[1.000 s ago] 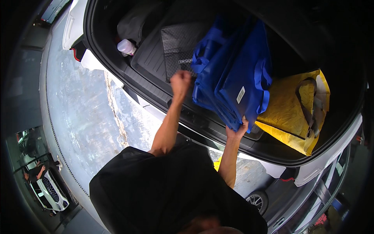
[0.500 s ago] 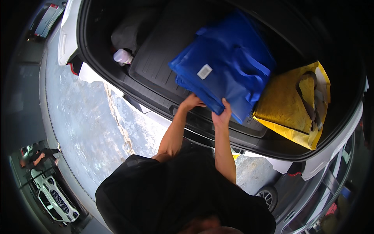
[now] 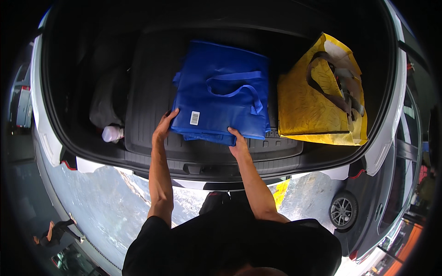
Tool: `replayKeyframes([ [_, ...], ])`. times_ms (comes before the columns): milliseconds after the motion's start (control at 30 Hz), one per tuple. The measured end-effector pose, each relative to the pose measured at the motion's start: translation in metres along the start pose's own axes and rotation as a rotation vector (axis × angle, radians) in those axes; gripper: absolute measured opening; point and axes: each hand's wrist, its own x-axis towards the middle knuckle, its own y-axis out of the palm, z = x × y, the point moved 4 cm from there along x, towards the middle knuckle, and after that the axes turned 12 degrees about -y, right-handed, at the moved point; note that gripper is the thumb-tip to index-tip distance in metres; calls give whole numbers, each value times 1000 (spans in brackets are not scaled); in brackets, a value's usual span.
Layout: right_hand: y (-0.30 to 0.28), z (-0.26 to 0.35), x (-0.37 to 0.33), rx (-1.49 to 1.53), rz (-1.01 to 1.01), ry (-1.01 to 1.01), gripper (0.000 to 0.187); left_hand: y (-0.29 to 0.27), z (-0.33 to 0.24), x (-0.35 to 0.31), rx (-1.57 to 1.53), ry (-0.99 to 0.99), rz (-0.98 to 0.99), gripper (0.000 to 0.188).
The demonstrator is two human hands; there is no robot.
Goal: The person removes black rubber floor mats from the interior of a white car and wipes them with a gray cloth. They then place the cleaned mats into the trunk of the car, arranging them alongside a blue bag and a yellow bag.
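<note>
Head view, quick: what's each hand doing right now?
Left hand: holding the blue bags by their left edge.
Right hand: holding their near edge, thumb on top.

Black top [image 3: 230, 244] with short sleeves [image 3: 149, 237], bare forearms [image 3: 160, 184], bare hands [image 3: 163, 127].

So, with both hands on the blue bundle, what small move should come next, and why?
Probably push the lower layer under the top one: it juts out at the near edge of the blue bundle, and the left hand, near the left corner, and right hand, at that edge, seem well placed.
</note>
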Motion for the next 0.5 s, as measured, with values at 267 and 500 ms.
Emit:
replayKeyframes([
  [267,4,56,56,-88,51,145,46,46,-10,15,-26,-88,122,113],
  [500,32,97,131,-104,52,32,57,80,-56,83,-46,104,-78,119],
])
